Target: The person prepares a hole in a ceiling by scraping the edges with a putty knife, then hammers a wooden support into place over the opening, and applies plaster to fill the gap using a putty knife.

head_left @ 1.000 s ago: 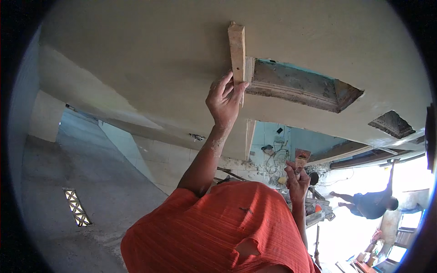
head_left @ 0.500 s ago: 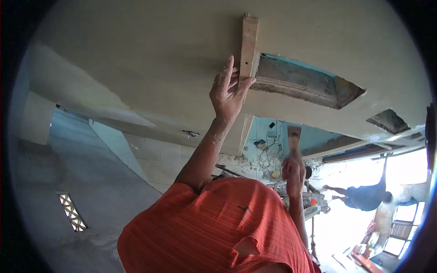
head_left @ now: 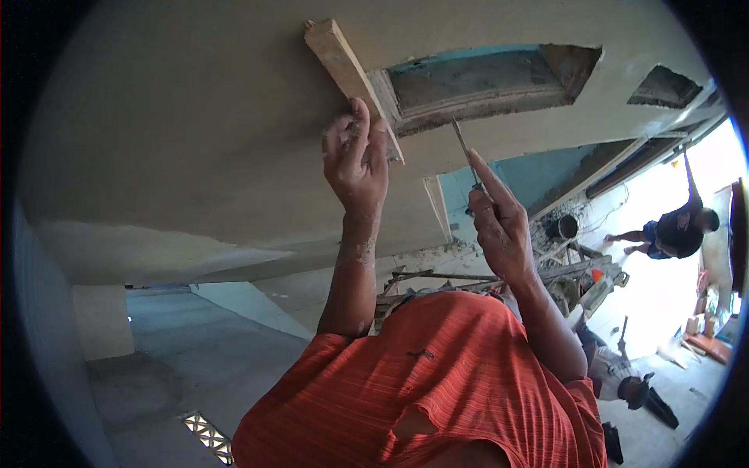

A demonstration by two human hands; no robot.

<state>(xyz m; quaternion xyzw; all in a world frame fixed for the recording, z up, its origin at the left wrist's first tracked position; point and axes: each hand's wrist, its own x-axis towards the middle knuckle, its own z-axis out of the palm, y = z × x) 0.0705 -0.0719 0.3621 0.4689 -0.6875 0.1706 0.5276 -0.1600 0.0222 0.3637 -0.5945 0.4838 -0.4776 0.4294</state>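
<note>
My left hand [head_left: 356,168] grips the lower part of a pale wooden batten [head_left: 335,54], which lies tilted against the smooth plastered surface [head_left: 218,117]. Directly right of the batten is a long cut-out recess [head_left: 476,84] with rough edges and a pale frame strip along its left end. My right hand [head_left: 501,232] holds a scraper [head_left: 460,136], seen nearly edge-on, with its tip near the lower edge of that recess. Its handle is largely hidden by my fingers.
A smaller recess [head_left: 663,87] is farther right, a teal-lined opening [head_left: 523,175] below. A dark bucket [head_left: 563,226] and scattered timber [head_left: 577,277] are beyond. Two people, one in dark clothes [head_left: 675,230], one in a light top [head_left: 608,366], are at right. A patterned vent [head_left: 205,435] is lower left.
My right hand has risen with the scraper, which turned edge-on toward the long recess. The batten and left hand now appear farther left, batten more slanted. The view has shifted; a second person now shows.
</note>
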